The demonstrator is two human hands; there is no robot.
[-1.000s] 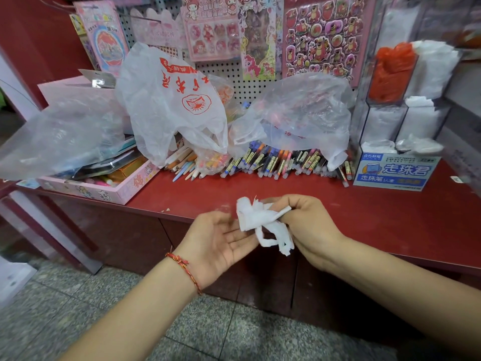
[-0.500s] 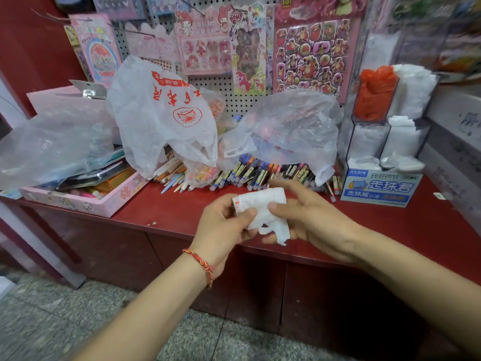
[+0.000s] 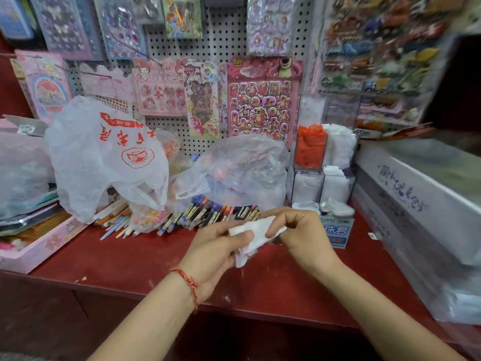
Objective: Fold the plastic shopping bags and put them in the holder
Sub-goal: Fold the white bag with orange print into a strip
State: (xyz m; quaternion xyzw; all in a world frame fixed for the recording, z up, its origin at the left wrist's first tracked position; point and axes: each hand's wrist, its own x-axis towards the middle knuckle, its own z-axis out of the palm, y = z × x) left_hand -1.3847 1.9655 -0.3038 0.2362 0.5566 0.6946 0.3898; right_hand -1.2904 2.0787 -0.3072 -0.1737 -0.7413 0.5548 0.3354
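We see a red counter [image 3: 130, 259] with small scratches. Behind it is a white board full of little holes [image 3: 223, 45]. Shiny sticker sheets [image 3: 263, 100] hang on it.

Over the counter's front part, we hold a small folded bag [image 3: 253, 235]. It is white, thin and crinkly, folded into a flat little pack. Its long side runs from left to right, with the right end a bit higher. A loose bit hangs down at the left end.

Our left hand [image 3: 216, 254] pinches the left end, thumb on top. Our right hand [image 3: 304, 235] pinches the right end with thumb and curled fingers. Our fingers hide part of the pack.

The holder [image 3: 308, 169] stands at the back right, well apart from the pack. It is a clear box with square cubbies. One top cubby has orange bags [image 3: 311, 147], and the others have white ones.

A big puffy white bag with red print [image 3: 104, 162] and a see-through bag [image 3: 242, 170] lie crumpled on a row of pens [image 3: 208, 214]. A pink box [image 3: 39, 251] is cut off at the left. The right edge is too blurry to tell.
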